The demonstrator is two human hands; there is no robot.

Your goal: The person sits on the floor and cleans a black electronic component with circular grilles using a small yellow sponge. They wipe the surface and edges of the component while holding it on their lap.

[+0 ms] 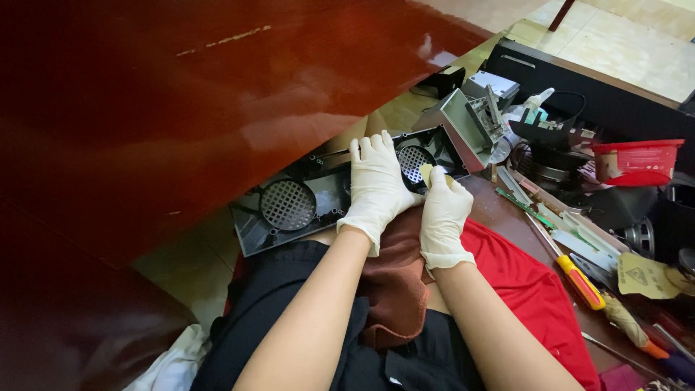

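Head view showed my left hand (pixel 375 182) lying flat, fingers spread, pressing the black grilled panel (pixel 304 206) on my lap — gripping nothing. My right hand (pixel 444 210) curled, pinching a small yellow pad (pixel 428 172) against the panel's round mesh grille (pixel 413 161).

A red tub (pixel 637 161) with a white band of label on its side stands at the right edge, atop the heap of parts — round-cornered, its rim bright red. Lower right, on the clutter near the screwdrivers, lies a tan sheet (pixel 646 276) bearing a dark triangular mark — flat, with a curled edge. No screens or signs show.
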